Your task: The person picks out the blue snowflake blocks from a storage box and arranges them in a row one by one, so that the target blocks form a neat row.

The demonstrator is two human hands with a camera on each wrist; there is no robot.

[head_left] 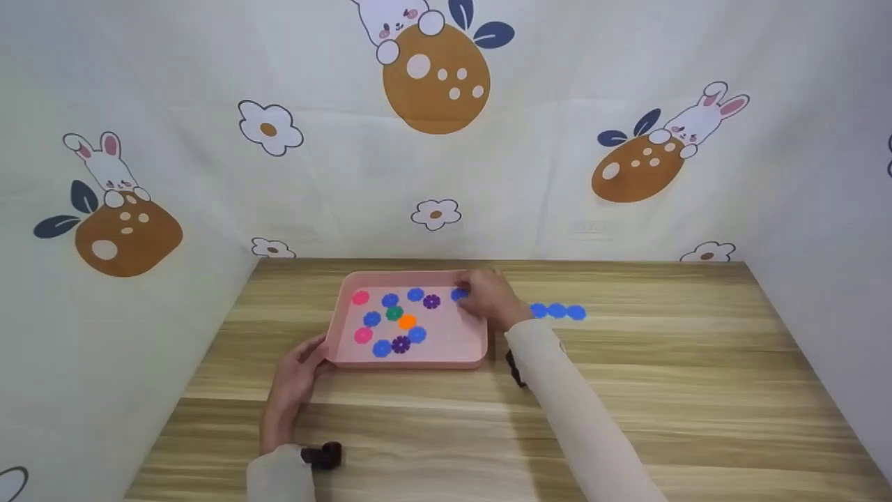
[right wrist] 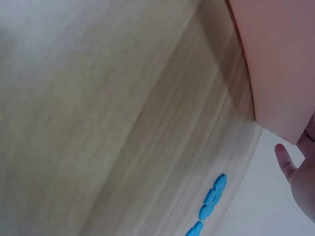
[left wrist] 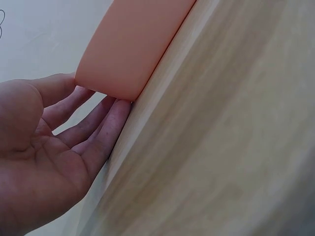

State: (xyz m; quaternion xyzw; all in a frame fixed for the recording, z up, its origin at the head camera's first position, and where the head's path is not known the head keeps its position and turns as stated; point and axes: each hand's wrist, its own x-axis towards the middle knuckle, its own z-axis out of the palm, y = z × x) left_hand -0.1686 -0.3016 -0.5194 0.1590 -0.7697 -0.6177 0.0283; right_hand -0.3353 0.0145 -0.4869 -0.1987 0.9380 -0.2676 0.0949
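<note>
Head view: worn on your head, facing forward and down; the farthest off, taking in the whole tray point(head_left: 408, 364), your left hand point(head_left: 296, 373), your right hand point(head_left: 493, 296), the table point(head_left: 683, 390) and the wall point(head_left: 334, 188) behind. Left wrist view: close, low, tilted, facing past your palm to the tray's outer side. Right wrist view: low, tilted, facing along the table; your right hand cut by the frame's right edge. Shared, head and left wrist: tray corner at your left hand. Shared, head and right wrist: blue discs point(head_left: 557, 311) beside the tray.
</note>
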